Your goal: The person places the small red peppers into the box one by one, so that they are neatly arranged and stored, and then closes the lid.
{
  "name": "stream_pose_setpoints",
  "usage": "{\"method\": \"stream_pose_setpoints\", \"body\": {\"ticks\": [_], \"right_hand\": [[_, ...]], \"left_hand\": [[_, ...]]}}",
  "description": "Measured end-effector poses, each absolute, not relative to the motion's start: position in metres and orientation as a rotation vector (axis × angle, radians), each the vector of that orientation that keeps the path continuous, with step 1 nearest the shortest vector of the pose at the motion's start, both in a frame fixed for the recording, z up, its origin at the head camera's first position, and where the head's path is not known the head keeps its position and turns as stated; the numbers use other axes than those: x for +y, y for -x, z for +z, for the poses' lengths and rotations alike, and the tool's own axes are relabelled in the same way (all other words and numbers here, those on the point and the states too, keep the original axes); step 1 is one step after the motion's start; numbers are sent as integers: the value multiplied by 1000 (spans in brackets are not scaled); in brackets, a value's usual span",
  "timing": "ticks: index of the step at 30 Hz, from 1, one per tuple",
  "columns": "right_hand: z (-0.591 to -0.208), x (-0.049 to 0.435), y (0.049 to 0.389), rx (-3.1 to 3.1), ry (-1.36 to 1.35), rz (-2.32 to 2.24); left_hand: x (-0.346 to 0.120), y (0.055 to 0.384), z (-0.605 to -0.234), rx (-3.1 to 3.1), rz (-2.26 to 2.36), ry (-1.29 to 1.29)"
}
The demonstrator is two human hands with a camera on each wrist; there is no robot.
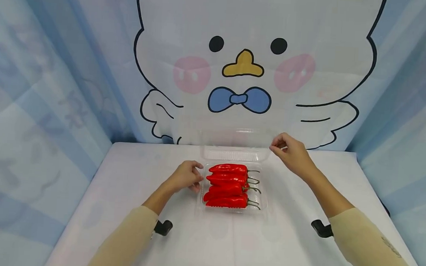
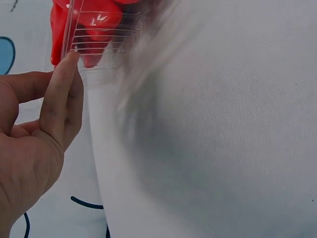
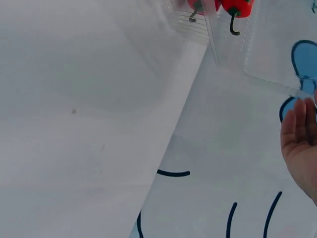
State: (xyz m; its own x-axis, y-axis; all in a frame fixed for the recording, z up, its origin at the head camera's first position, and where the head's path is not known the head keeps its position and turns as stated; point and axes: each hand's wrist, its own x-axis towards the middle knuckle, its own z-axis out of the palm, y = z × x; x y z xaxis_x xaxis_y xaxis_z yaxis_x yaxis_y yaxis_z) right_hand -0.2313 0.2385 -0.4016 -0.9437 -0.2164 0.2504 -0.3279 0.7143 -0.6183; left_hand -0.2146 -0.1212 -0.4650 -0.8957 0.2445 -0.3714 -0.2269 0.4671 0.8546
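Several red chili peppers (image 1: pixel 228 189) with green stems lie side by side in the base of a clear plastic clamshell box (image 1: pixel 263 205). The box's hinged lid (image 1: pixel 233 154) stands raised at the back. My left hand (image 1: pixel 185 175) holds the left side of the base, with fingertips (image 2: pixel 72 58) against the ribbed wall in the left wrist view. At the lid's right corner, my right hand (image 1: pixel 290 153) pinches the edge between thumb and fingers. The right wrist view cuts this hand (image 3: pixel 302 144) off at the frame's edge, so the thumb is hidden there.
The box sits near the back of a white-covered table (image 1: pixel 206 246). Behind it hangs a curtain (image 1: pixel 235 122) with a cartoon bird print, and blue curtains (image 1: pixel 411 120) close in both sides. Black straps or mounts (image 1: pixel 322 229) show by both wrists.
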Motion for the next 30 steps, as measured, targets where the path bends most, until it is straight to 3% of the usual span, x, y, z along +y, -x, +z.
{"method": "stream_pose_setpoints", "body": {"ticks": [30], "right_hand": [[-441, 243, 191, -2768, -593, 1001]], "left_hand": [[-125, 236, -464, 2275, 1530, 46]]}}
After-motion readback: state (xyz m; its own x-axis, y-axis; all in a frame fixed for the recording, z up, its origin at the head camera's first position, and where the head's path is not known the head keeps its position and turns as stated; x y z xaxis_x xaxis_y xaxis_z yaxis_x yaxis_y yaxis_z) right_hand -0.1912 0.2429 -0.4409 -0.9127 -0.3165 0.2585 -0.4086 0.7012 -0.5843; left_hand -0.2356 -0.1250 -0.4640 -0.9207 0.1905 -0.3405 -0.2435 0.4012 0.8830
